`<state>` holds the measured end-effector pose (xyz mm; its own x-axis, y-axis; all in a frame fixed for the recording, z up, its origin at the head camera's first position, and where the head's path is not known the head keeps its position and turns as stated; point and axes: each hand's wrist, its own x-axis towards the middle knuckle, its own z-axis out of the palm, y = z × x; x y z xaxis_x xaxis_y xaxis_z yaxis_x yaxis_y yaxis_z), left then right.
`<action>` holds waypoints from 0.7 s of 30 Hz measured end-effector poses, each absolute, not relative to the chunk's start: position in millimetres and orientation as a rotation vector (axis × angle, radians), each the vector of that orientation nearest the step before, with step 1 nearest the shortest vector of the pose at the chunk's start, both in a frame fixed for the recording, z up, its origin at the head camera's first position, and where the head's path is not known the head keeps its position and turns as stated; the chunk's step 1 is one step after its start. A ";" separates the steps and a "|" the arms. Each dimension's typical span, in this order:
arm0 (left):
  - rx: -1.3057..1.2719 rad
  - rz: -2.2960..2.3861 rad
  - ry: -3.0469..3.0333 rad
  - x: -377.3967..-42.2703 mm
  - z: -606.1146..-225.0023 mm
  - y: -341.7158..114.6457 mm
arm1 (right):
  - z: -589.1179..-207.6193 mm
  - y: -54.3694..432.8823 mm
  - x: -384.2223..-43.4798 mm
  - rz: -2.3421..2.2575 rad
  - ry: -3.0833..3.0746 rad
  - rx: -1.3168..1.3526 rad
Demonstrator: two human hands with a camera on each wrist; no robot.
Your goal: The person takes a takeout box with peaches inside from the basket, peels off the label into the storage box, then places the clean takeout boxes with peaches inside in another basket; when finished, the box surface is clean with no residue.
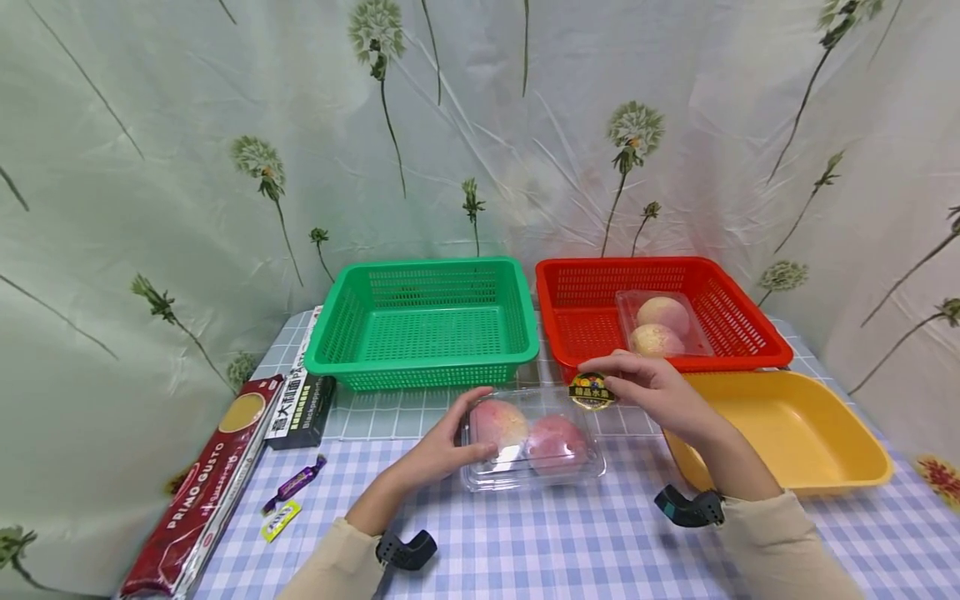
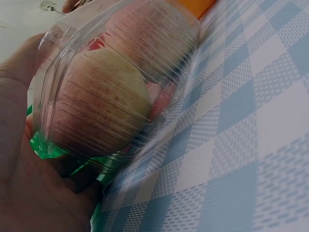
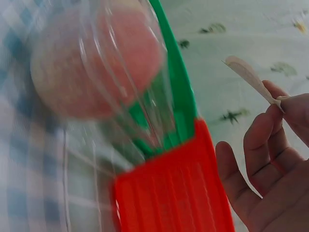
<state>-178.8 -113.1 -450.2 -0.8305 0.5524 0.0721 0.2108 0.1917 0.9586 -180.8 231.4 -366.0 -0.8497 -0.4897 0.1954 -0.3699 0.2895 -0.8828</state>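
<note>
My left hand (image 1: 450, 437) grips the left end of a clear plastic clamshell box (image 1: 480, 479), its thumb over the front and fingers behind. Inside the box lie two pinkish peaches; one peach (image 2: 99, 99) shows close through the ribbed wall in the left wrist view. Between thumb and fingertip, my right hand (image 1: 660, 392) pinches a round black-and-gold sticker (image 1: 592, 391) above the right end of the box. The right wrist view shows the pale back of this sticker (image 3: 248, 77), slightly curled, with the other fingers loosely bent.
Behind stand a green basket (image 1: 427, 371) and a red basket (image 1: 592, 333); the red one holds another clear box (image 1: 697, 333) with two peaches. A yellow tub (image 1: 780, 433) is at right. At left lie a red pasta pack (image 1: 217, 475), a black box (image 1: 303, 412), a purple candy (image 1: 296, 483) and a yellow packet (image 1: 281, 521).
</note>
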 end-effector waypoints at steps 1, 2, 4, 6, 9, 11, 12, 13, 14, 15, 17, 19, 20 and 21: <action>0.729 1.683 2.180 -179.1 -450.5 -113.1 | -365.8 237.5 -179.9 -1.626 2.441 -0.808; 0.731 1.684 2.177 -179.4 -450.8 -113.0 | -365.4 243.4 -178.9 -1.636 2.451 -0.792; 0.725 1.683 2.176 -179.4 -451.0 -113.0 | -364.7 255.0 -177.3 -1.647 2.486 -0.755; 0.720 1.679 2.178 -179.6 -451.3 -113.1 | -363.2 265.9 -175.8 -1.642 2.523 -0.712; 0.710 1.680 2.176 -179.3 -451.7 -112.8 | -360.7 283.4 -173.7 -1.610 2.585 -0.651; 0.700 1.684 2.178 -179.0 -451.8 -113.5 | -359.9 294.9 -173.3 -1.590 2.611 -0.632; 0.697 1.686 2.179 -178.9 -451.9 -114.0 | -360.1 300.6 -173.2 -1.579 2.627 -0.624; 0.694 1.687 2.179 -178.8 -452.0 -114.3 | -360.8 306.3 -173.4 -1.573 2.639 -0.623; 0.692 1.689 2.177 -178.9 -452.2 -114.6 | -362.0 312.0 -173.5 -1.571 2.644 -0.618; 0.693 1.686 2.181 -178.9 -452.3 -114.8 | -363.3 317.7 -173.5 -1.563 2.654 -0.621; 0.698 1.680 2.185 -179.1 -452.5 -114.7 | -366.6 328.8 -173.2 -1.541 2.669 -0.613; 0.704 1.677 2.184 -179.3 -452.4 -114.4 | -369.3 339.9 -172.4 -1.482 2.694 -0.601; 0.707 1.679 2.181 -179.5 -452.6 -114.1 | -370.2 344.9 -171.8 -1.448 2.705 -0.590; 0.708 1.679 2.182 -179.5 -452.7 -113.9 | -370.9 349.5 -171.3 -1.410 2.715 -0.579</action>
